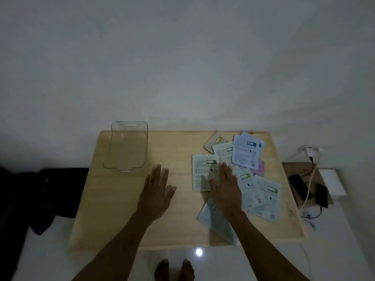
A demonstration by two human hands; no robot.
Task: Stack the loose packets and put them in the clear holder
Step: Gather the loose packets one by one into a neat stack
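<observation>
Several loose flat packets (pixel 246 152) lie scattered and overlapping on the right half of a low wooden table (pixel 125 203). A clear plastic holder (pixel 126 147) stands at the table's back left with nothing in it. My right hand (pixel 225 187) is flat, fingers together, over the packets, partly covering a white packet (pixel 200 171) and a pale packet (pixel 219 222) near the front edge. My left hand (pixel 157 191) hovers flat over bare wood left of the pile, holding nothing.
A white wall rises right behind the table. Dark cloth (pixel 50 191) lies on the floor at the left. To the right sit a plugged-in charger (pixel 310 152), cables and two dark phones (pixel 321 194). My bare feet (pixel 174 270) show below the front edge.
</observation>
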